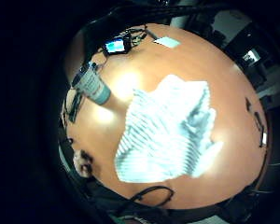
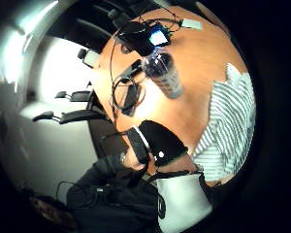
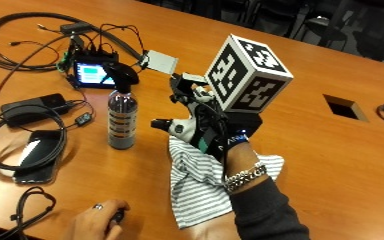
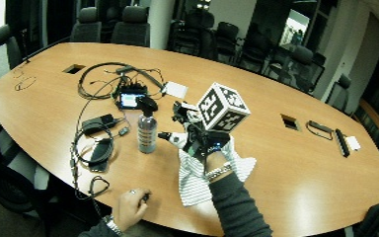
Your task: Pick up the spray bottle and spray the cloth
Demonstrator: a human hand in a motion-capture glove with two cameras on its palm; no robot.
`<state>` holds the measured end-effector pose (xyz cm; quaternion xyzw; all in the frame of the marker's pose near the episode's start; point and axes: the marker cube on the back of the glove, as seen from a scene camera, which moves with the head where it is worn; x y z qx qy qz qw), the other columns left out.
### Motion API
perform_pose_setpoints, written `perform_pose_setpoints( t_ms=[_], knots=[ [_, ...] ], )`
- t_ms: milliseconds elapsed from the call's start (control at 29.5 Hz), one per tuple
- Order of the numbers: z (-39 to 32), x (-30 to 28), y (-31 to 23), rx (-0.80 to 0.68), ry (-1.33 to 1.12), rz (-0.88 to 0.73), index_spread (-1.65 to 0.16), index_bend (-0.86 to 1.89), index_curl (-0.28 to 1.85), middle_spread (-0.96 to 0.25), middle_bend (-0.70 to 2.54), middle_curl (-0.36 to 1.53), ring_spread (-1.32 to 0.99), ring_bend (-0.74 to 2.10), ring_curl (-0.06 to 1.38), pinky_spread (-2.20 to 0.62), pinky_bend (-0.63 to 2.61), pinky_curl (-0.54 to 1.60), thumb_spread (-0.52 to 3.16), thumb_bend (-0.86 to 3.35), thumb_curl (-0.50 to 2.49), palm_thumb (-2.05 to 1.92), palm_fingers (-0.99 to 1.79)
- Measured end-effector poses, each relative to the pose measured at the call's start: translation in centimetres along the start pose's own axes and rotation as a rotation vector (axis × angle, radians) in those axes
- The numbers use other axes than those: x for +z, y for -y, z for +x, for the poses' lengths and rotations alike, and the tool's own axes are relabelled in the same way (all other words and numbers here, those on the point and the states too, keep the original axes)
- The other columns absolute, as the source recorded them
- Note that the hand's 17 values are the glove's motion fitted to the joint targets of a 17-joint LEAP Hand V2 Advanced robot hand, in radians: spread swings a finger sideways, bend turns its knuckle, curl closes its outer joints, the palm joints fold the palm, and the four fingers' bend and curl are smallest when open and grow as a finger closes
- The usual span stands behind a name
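Outside view: gloved right hand (image 3: 202, 125) hangs above the striped cloth (image 3: 198, 187), grip spread, fingers straight and pointing toward the spray bottle (image 3: 121, 117), holding nothing. Bottle stands upright on the table (image 3: 298, 135), just beside the cloth's edge, apart from the fingers. Bare left hand (image 3: 99, 220) rests at the table's near edge.

Wide outside view: same layout; bottle (image 4: 147, 131) between the cable clutter and the cloth (image 4: 203, 180), hand (image 4: 193, 133) over the cloth.

Little finger side palm view: cloth (image 1: 170, 130) fills the middle, bottle (image 1: 91, 84) beside it.

Thumb side palm view: bottle (image 2: 164, 73) upright, cloth (image 2: 230, 126) alongside.

Step in hand is likely the reach. Best: wrap the bottle's body below the black trigger head, index free for the trigger, nozzle turned toward the cloth, avoid tipping it or snagging cables.
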<state>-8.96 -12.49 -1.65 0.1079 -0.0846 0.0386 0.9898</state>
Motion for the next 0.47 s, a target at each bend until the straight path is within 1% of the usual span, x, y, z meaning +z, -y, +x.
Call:
perform_pose_setpoints(
  t_ms=[68,203,373,474],
  knots=[
    [-0.2,-1.4,-1.4,-0.010,-0.079,-0.018,-0.39,0.15,0.35,-0.05,0.20,0.40,-0.02,0.27,0.36,0.25,0.41,0.35,0.94,-0.07,0.51,0.49,0.27],
    [-0.1,-2.4,-5.1,-0.002,-0.168,-0.108,-0.40,0.16,0.34,-0.05,0.19,0.39,-0.02,0.27,0.35,0.26,0.37,0.34,0.98,-0.05,0.47,0.44,0.29],
    [1.3,-1.4,-10.9,0.068,-0.200,-0.165,-0.40,0.15,0.33,-0.05,0.19,0.38,-0.01,0.28,0.34,0.27,0.34,0.34,1.03,-0.03,0.43,0.43,0.30],
    [2.0,-0.8,-12.7,0.095,-0.189,-0.181,-0.40,0.15,0.33,-0.05,0.19,0.37,-0.01,0.27,0.34,0.27,0.33,0.33,1.06,-0.02,0.41,0.44,0.30]
  ],
)
